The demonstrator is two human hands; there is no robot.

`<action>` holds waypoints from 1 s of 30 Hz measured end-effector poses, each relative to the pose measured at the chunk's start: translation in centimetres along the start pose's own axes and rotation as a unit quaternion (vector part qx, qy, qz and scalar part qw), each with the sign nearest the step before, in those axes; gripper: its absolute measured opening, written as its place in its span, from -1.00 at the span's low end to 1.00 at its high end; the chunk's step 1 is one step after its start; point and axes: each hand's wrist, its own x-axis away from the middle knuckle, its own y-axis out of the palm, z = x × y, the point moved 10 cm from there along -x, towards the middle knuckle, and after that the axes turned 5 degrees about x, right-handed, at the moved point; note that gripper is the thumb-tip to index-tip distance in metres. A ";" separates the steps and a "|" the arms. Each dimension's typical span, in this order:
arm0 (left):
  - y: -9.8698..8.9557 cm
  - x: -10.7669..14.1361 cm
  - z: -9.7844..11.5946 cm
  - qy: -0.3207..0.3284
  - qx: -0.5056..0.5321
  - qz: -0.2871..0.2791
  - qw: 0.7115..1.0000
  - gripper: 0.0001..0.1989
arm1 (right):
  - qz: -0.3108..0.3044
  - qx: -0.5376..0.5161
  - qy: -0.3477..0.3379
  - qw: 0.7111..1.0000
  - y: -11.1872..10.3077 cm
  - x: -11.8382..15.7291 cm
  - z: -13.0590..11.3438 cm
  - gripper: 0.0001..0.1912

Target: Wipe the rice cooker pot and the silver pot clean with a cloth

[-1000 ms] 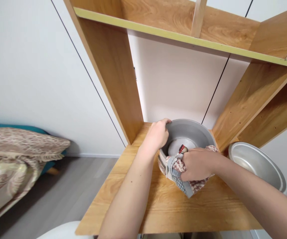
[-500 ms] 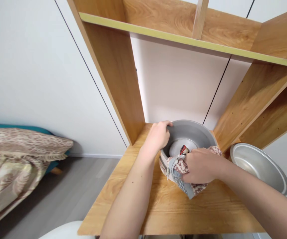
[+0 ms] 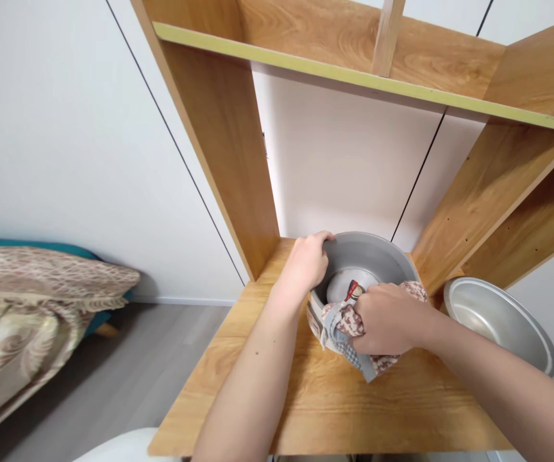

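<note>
A round rice cooker body stands on the wooden tabletop, its grey inner wall showing and a round metal plate at the bottom. In the plate's middle is a small round metal piece with a red and black part beside it. My left hand grips the cooker's left rim, thumb and fingers closed over it. At the near rim my right hand is closed on a patterned cloth, brown, white and grey-blue, which drapes over the rim and down the outside. The hand hides part of the cooker's inside.
Right of the cooker lies a shiny metal inner pot. Wooden shelf sides rise on both sides, and a yellow-edged shelf crosses above. To the left, a patterned cover drapes over blue furniture. A white rounded object is below the tabletop.
My right hand and the cloth have shifted very slightly at the near rim. My left hand keeps its hold on the left rim.
</note>
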 end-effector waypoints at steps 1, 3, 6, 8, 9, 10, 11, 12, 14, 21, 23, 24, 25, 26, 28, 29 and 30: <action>0.0 0.0 0.0 -0.001 -0.002 -0.001 1.000 -0.30 | 0.002 -0.001 0.005 1.000 0.0 0.1 0.1 -0.53; 0.1 0.1 0.0 -0.003 -0.007 -0.005 1.000 -0.32 | -0.008 -0.010 0.006 1.000 0.0 0.0 0.1 -0.50; 0.1 0.0 0.0 -0.002 -0.013 -0.004 1.000 -0.34 | -0.054 -0.031 -0.011 0.998 0.0 -0.5 0.0 -0.52; 0.1 -0.1 -0.1 -0.005 -0.014 -0.003 1.000 -0.35 | -0.085 -0.041 -0.021 0.995 0.1 -0.8 0.0 -0.56; 0.2 -0.1 -0.2 -0.007 -0.015 -0.004 1.000 -0.35 | -0.092 -0.043 -0.026 0.994 0.1 -0.9 -0.1 -0.57; 0.2 -0.1 -0.2 -0.009 -0.015 -0.005 1.000 -0.35 | -0.091 -0.042 -0.029 0.995 0.0 -0.9 -0.1 -0.57; 0.2 -0.1 -0.1 -0.009 -0.015 -0.007 1.000 -0.35 | -0.081 -0.039 -0.031 0.995 0.0 -1.0 -0.1 -0.57; 0.2 0.0 -0.1 -0.008 -0.015 -0.008 1.000 -0.36 | -0.067 -0.034 -0.032 0.997 -0.1 -0.9 -0.2 -0.56; 0.1 0.0 0.2 -0.006 -0.015 -0.009 1.000 -0.35 | -0.033 -0.021 -0.029 0.999 -0.2 -0.7 -0.2 -0.53; -0.1 0.2 0.5 -0.020 -0.029 -0.004 0.999 -0.35 | -0.015 -0.017 -0.023 0.999 0.2 -0.5 -0.2 -0.49; -0.1 0.1 0.4 -0.020 -0.027 -0.003 0.999 -0.36 | -0.042 -0.031 -0.031 0.998 0.2 -0.8 -0.2 -0.51; -0.1 0.1 0.4 -0.020 -0.026 -0.002 0.999 -0.36 | -0.059 -0.038 -0.034 0.997 0.2 -0.9 -0.2 -0.53; -0.1 0.1 0.4 -0.020 -0.025 -0.001 0.999 -0.36 | -0.077 -0.044 -0.036 0.995 0.3 -1.0 -0.2 -0.54; -0.1 0.1 0.3 -0.019 -0.024 -0.001 1.000 -0.36 | -0.093 -0.050 -0.038 0.994 0.4 -1.0 -0.1 -0.55; 0.0 0.1 0.2 -0.018 -0.022 -0.001 1.000 -0.36 | -0.108 -0.055 -0.038 0.992 0.4 -1.1 -0.1 -0.56; 0.0 0.1 0.1 -0.017 -0.022 -0.002 1.000 -0.36 | -0.106 -0.054 -0.037 0.992 0.4 -1.1 -0.1 -0.55; 0.1 0.0 0.0 -0.017 -0.021 -0.002 1.000 -0.35 | -0.097 -0.051 -0.037 0.993 0.3 -1.0 -0.1 -0.54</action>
